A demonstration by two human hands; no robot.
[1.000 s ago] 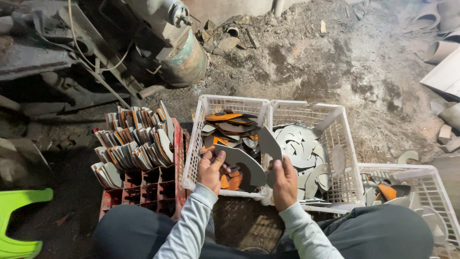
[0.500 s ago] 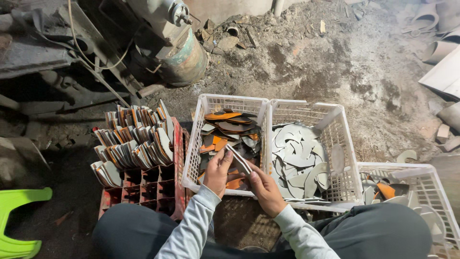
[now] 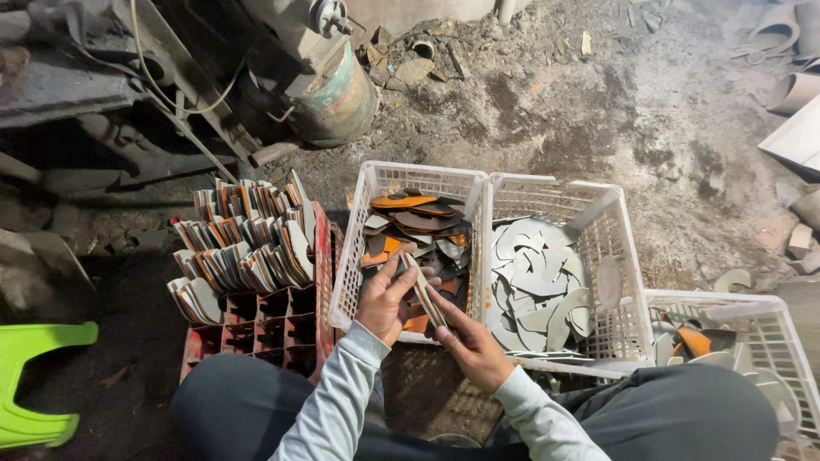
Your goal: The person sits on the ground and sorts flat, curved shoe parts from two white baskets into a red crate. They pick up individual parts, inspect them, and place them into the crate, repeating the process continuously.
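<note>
A large dark machine (image 3: 282, 77) with a rusty green-tinged drum fills the top left, well beyond the middle white crate (image 3: 555, 282). Three white plastic crates sit on the dirt floor (image 3: 649, 119). The middle white crate holds a heap of grey curved offcuts (image 3: 534, 286), too many and too overlapped to count. Touching its left wall is the left white crate (image 3: 410, 183), filled with orange and dark curved pieces (image 3: 410, 218). At the middle crate's lower right corner stands the third white crate (image 3: 760, 341), partly out of view, with a few grey and orange pieces. One red crate (image 3: 256, 320) lies farther left, beyond the left white crate, with upright flat pieces (image 3: 243, 248) packed in rows. One green plastic object (image 3: 30, 384) lies at the far left edge.

Two hands work over the near edge of the left white crate. The left hand (image 3: 384, 299) and the right hand (image 3: 474, 346) together pinch one thin flat strip (image 3: 423, 290), seen edge-on and slanting; each hand's fingers are closed on it.
</note>
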